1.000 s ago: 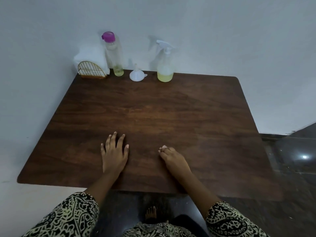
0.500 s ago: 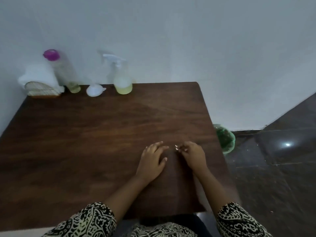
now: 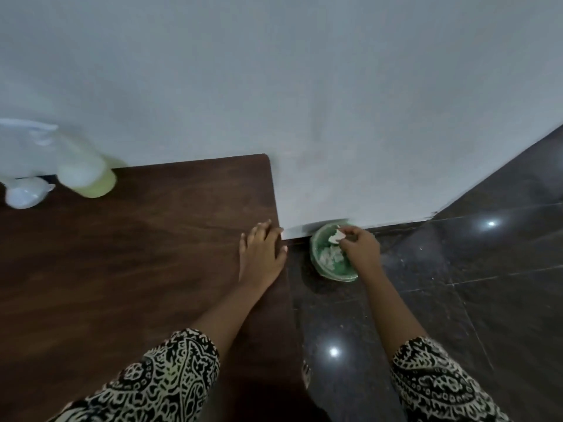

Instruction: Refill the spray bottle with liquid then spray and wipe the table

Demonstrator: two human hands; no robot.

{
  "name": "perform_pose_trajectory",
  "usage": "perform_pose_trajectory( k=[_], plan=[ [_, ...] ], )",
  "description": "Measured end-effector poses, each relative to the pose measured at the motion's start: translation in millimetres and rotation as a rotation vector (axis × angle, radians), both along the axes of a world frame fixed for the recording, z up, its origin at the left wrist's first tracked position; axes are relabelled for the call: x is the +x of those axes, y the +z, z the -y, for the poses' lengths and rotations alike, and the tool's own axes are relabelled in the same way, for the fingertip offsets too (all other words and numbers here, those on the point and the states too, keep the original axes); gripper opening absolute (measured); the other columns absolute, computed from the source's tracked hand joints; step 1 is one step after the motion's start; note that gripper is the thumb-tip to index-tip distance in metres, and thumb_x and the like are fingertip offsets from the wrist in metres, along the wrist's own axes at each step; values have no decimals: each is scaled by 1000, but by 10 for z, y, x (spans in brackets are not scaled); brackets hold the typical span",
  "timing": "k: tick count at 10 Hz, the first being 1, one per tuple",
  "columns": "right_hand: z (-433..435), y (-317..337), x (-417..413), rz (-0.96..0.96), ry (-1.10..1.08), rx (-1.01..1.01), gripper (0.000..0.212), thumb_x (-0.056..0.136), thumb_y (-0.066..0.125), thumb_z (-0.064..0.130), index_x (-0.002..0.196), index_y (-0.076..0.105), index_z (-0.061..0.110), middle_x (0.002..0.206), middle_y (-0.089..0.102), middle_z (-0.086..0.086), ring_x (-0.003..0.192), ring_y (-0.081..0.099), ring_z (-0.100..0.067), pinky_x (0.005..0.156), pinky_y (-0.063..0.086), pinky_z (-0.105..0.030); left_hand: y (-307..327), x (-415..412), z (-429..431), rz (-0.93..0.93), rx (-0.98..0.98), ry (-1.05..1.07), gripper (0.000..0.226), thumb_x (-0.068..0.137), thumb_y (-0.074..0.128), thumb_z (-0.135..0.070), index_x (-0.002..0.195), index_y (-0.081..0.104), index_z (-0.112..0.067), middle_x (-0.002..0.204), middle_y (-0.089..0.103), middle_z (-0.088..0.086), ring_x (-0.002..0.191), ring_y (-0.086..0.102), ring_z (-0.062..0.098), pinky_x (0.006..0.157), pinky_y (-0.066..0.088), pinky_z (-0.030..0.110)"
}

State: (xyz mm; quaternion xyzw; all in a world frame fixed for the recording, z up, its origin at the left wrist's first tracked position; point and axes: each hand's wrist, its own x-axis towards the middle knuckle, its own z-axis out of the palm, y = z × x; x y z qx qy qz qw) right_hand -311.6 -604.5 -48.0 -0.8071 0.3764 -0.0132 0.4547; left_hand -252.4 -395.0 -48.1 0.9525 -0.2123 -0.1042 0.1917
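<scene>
my right grip [image 3: 361, 245]: gone from the worktop [image 3: 137, 254], now over the green bin [image 3: 336, 275] on the floor, pinching a white scrap [image 3: 335, 237]. my left grip [image 3: 262, 254]: flat, empty, at worktop edge. spray bottle [image 3: 88, 178]: back left, untouched. likely discarding litter.

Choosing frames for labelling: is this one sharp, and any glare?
Head view: spray bottle and funnel at left are motion-smeared; right hand, pinching a white scrap over the green bin, is sharper; two bright reflections glare on the floor tiles; dim overall.
</scene>
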Motion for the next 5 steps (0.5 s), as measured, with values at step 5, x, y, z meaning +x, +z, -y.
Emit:
perform_pose_trajectory(
  k=[5],
  plan=[
    [1185,-1032,688,-281,84,-255,25,89,53,1,104,71,12,112,67,-12,102,62,-29,84,48,-33,-235,140,145,197,128,43,57,92,34,-44,143,39,-19,150,38,-1,141,30,19,114,21,48]
  ],
)
